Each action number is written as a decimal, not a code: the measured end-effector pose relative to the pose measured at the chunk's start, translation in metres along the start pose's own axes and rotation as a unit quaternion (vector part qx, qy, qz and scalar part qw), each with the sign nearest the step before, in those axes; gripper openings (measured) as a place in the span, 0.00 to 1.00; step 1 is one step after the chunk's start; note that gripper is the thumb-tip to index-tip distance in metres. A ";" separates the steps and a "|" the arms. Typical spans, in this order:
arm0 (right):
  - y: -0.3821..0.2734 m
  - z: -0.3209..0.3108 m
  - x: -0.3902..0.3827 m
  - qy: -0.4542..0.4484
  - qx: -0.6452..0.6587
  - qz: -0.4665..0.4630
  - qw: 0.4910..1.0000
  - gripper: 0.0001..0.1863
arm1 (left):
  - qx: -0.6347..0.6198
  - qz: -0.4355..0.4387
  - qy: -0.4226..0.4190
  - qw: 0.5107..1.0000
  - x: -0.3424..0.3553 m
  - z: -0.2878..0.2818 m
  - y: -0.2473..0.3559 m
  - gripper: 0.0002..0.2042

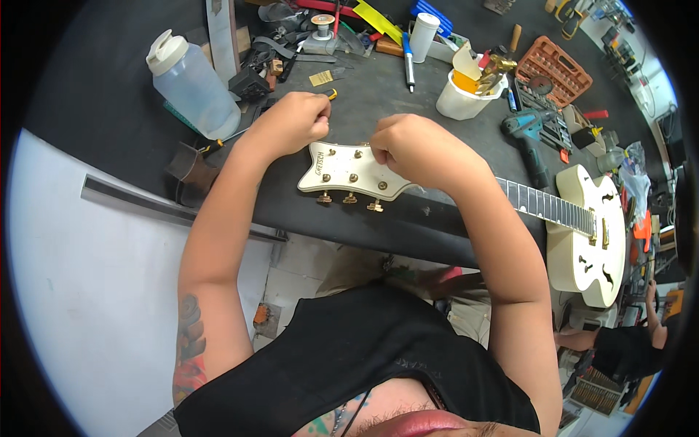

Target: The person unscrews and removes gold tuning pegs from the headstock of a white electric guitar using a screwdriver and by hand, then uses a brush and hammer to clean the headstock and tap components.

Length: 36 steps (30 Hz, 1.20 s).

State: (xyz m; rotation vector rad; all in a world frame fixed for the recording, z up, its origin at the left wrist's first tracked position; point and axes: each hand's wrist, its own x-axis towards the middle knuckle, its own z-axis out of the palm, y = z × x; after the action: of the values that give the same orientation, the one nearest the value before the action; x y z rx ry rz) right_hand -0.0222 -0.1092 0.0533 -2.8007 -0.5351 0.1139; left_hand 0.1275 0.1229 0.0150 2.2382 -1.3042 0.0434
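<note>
A cream electric guitar [575,258] lies across the bench edge, its headstock [342,171] in front of me and its body at the right. Gold tuning machines [349,197] stick out along the headstock's near edge. My left hand [300,120] is closed just beyond the headstock's left end. A yellow-and-black tip [331,95] shows beside its knuckles; whether the hand holds it I cannot tell. My right hand [411,149] is curled over the headstock's far right part, by the neck. Its fingers are bent under, and anything in them is hidden.
At the left stand a clear bottle [191,84] and a screwdriver [211,147]. Beyond my hands are a white tub [460,102] of tools, a white canister [424,38] and a solder spool [322,28]. A teal drill [531,138] and an orange case [553,69] lie right. Another person [626,346] is far right.
</note>
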 end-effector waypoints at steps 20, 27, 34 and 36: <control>0.006 -0.019 0.003 0.079 0.025 -0.043 0.996 0.09 | -0.113 0.069 -0.089 0.987 -0.012 -0.001 0.053 0.10; 0.053 -0.011 0.073 -0.064 -0.055 0.085 0.993 0.11 | 0.007 0.124 -0.108 0.986 -0.007 0.014 0.056 0.06; 0.061 0.012 0.089 -0.095 -0.087 0.069 0.989 0.14 | 0.160 0.191 -0.068 0.966 -0.012 0.026 0.053 0.07; 0.060 0.007 0.081 -0.057 -0.082 0.101 0.990 0.19 | 0.168 0.181 -0.077 0.966 -0.009 0.028 0.054 0.08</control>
State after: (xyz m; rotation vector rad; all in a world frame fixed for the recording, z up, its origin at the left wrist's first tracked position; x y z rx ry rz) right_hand 0.0727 -0.1306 0.0274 -3.0187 -0.2963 0.2864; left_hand 0.0723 0.0967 0.0117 2.2757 -1.9004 0.2462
